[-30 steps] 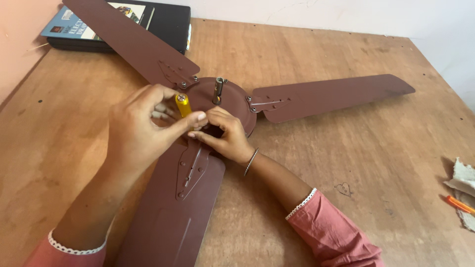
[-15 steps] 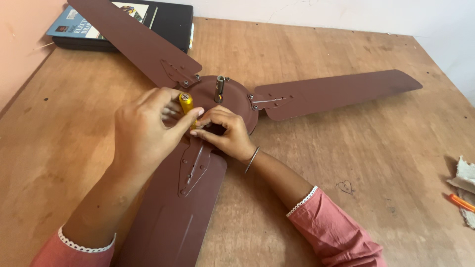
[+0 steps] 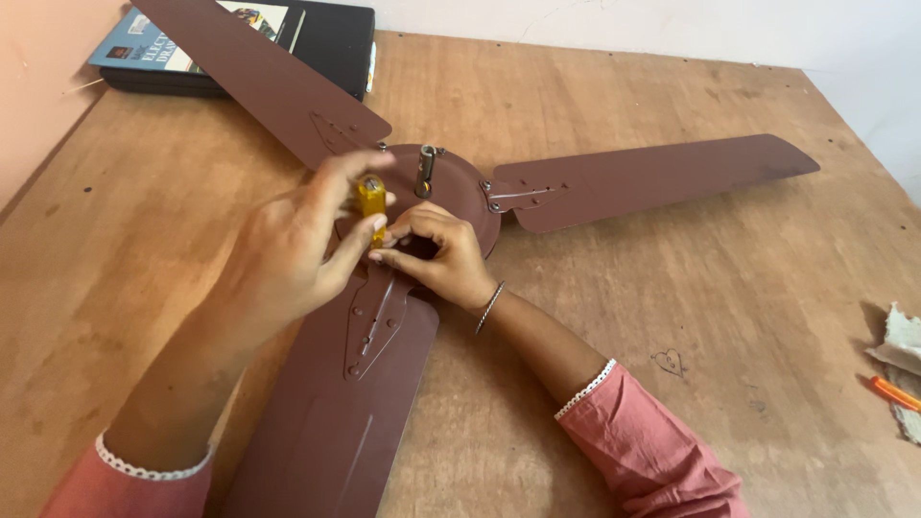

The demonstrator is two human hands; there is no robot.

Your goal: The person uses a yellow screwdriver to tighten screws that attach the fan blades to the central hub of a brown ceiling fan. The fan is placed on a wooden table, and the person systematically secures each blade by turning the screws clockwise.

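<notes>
Nearest the camera: both forearms in pink sleeves w/ white lace cuffs, coming in from the bottom edge over a wooden worktop (image 3: 672, 278). Between them lies the near blade (image 3: 331, 412) of a brown ceiling fan, flat on the worktop, its bracket w/ rivets running up toward the hub.

Left hand (image 3: 288, 254) sits just left of the hub, fingers curled round a screwdriver w/ yellow handle (image 3: 371, 201); thumb pressed on the handle's near side, index finger stretched up past its top. Handle stands roughly upright, tilted a bit; the shaft & tip are hidden behind the fingers, so can't tell what the tip meets.

Right hand (image 3: 436, 254), thin bangle at the wrist, rests on the near rim of the hub (image 3: 451, 192), fingertips bunched together and pinching at something small right beside the screwdriver; what it pinches is hidden.

Hub is round, brown, w/ a short metal shaft (image 3: 425, 171) sticking up at centre. Right blade (image 3: 652, 177) reaches toward the worktop's right side; far-left blade (image 3: 259, 82) runs up-left, lying over a black folder (image 3: 331, 43) w/ a blue book (image 3: 134, 48) on it.

At the right edge: an orange pen (image 3: 894, 393) and a crumpled rag (image 3: 902, 341).
</notes>
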